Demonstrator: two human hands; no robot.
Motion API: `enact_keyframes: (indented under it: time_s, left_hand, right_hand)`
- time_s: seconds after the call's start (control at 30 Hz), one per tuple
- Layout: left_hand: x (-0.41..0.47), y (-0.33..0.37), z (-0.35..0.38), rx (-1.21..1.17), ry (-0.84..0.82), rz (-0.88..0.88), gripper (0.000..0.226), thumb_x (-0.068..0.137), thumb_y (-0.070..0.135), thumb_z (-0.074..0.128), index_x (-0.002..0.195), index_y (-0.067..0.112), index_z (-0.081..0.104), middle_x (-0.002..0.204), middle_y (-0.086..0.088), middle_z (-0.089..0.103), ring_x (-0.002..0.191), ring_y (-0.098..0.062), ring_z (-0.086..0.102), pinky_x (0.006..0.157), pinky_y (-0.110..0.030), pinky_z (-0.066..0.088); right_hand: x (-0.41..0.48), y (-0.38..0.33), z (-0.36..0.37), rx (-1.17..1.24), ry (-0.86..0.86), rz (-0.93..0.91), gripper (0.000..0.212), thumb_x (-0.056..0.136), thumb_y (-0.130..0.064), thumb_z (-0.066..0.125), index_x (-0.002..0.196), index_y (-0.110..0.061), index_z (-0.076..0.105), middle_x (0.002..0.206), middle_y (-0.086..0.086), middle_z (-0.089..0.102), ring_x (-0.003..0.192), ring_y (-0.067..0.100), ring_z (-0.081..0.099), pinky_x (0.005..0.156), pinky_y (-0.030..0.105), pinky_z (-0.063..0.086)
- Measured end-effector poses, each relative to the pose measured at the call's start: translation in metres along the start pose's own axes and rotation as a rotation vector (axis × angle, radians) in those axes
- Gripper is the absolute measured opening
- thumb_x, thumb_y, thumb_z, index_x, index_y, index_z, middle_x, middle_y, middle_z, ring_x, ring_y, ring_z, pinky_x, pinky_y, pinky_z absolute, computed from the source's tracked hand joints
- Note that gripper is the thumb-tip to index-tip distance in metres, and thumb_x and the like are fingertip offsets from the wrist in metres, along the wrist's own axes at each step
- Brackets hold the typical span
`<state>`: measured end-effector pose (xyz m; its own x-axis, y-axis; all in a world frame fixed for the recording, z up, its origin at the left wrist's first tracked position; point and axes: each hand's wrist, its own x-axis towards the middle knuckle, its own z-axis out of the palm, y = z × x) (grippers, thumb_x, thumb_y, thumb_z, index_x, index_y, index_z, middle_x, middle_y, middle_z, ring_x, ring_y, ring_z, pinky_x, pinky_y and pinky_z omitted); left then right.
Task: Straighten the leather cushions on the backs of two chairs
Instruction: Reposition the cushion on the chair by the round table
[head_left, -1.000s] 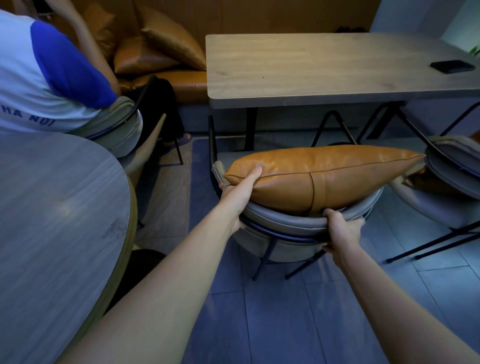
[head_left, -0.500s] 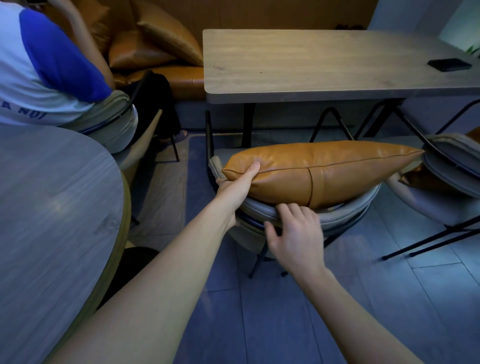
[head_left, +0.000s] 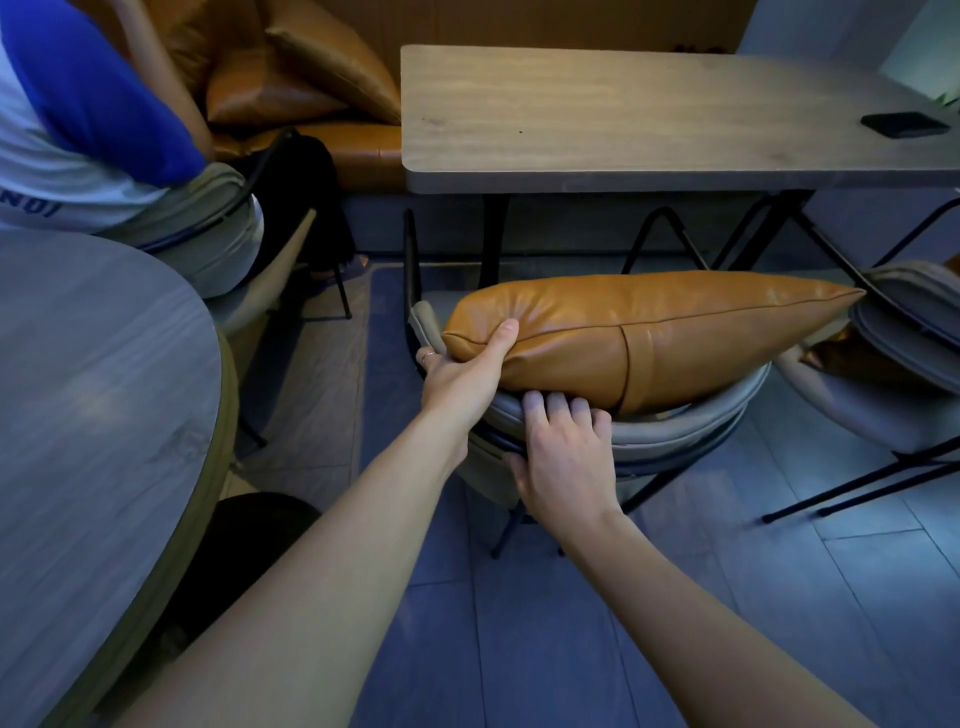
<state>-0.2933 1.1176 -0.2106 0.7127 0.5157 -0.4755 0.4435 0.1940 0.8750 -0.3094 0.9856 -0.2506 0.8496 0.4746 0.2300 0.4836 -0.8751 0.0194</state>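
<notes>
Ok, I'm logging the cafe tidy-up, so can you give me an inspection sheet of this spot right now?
Surface: wooden table behind the chair, round table at left.
Job's things: tan cushion lying across the backrest of the grey chair; second chair at right, a tan cushion partly hidden in it.
Clutter: black phone-like object on the wooden table.
Grippers: left hand grips the cushion's left corner; right hand on the backrest, fingers under the cushion.
Cables: nothing seen.
Surroundings: seated person at left, bench cushions behind, tiled floor.
</notes>
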Motion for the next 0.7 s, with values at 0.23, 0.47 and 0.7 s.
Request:
enact_keyframes:
  time_s: [0.23, 0.47, 0.7]
  left_hand:
    - [0.0027, -0.0047, 0.0002, -0.017, 0.034, 0.019, 0.111, 0.069, 0.075, 0.076, 0.151, 0.018, 0.027, 0.109, 0.006, 0.052, 0.088, -0.011, 0.052, 0.09, -0.041, 0.048]
    - [-0.0011, -0.0086, -0.002, -0.064, 0.07, 0.024, 0.112, 0.065, 0.073, 0.079, 0.151, 0.02, 0.031, 0.115, 0.003, 0.056, 0.103, -0.021, 0.057, 0.1, -0.055, 0.053]
    - [-0.0038, -0.0051, -0.0011, -0.049, 0.052, 0.016, 0.119, 0.066, 0.073, 0.079, 0.158, 0.021, 0.023, 0.144, -0.006, 0.054, 0.11, -0.023, 0.056, 0.101, -0.053, 0.052]
  right_hand:
    - [-0.0022, 0.002, 0.0045, 0.004, 0.036, -0.021, 0.056, 0.071, -0.034, 0.087, 0.115, -0.009, 0.065, 0.099, 0.012, 0.067, 0.09, 0.034, 0.061, 0.079, 0.047, 0.046]
    - [-0.0052, -0.0002, 0.0086, 0.01, 0.083, -0.027, 0.056, 0.067, -0.032, 0.089, 0.112, -0.007, 0.066, 0.095, 0.014, 0.067, 0.086, 0.036, 0.061, 0.075, 0.047, 0.045]
    - [-0.0052, -0.0003, 0.0076, 0.016, 0.088, -0.018, 0.059, 0.065, -0.03, 0.091, 0.112, -0.004, 0.066, 0.095, 0.016, 0.067, 0.086, 0.039, 0.061, 0.074, 0.048, 0.045]
